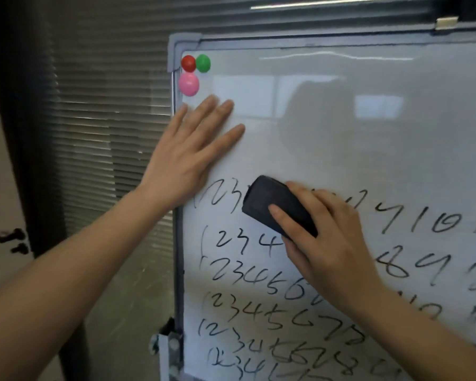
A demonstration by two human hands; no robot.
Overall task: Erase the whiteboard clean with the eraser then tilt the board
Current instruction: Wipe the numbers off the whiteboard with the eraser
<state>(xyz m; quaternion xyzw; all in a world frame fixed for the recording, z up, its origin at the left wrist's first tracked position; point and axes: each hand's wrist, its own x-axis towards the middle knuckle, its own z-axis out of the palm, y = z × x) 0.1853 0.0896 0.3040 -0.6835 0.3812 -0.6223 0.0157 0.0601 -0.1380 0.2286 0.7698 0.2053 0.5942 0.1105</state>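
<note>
Whiteboard (341,138) is standing upright, its upper part wiped blank and rows of handwritten numbers (259,284) filling its lower part. Right hand (327,243) is gripping a dark eraser (275,206), pressing it against the top row. Left hand (187,155) is lying flat, fingers straight, near the whiteboard's left edge, below three round magnets (193,72).

The whiteboard (341,119) is glossy and smooth, its frame (177,243) seemingly metal; the eraser (270,204) looks matt.
</note>
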